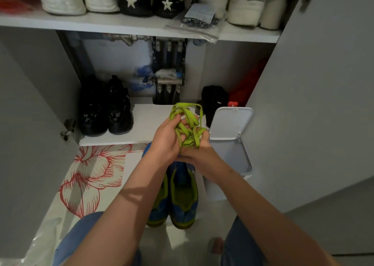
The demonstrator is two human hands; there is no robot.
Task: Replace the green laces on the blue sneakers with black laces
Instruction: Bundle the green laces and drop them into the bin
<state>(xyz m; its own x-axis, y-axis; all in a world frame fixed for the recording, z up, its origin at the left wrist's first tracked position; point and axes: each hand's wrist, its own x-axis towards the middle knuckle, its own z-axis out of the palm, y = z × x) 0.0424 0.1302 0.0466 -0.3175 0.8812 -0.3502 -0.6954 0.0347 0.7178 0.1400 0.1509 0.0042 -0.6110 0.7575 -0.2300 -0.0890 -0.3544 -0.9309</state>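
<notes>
A tangled bundle of green laces (187,124) is held in front of me, above the floor. My left hand (166,142) grips the bundle from the left, fingers curled into it. My right hand (199,154) holds it from below and the right. Under my hands the two blue sneakers (182,196) with green lining stand side by side on the floor, toes pointing away, their fronts hidden by my hands. No black laces are visible.
A small white bin (228,154) stands open, lid up, right of the sneakers. The open cabinet's low shelf (145,132) carries black shoes (105,111); the upper shelf holds white and black shoes. A floral mat (91,174) lies at left. The grey door (323,103) is at right.
</notes>
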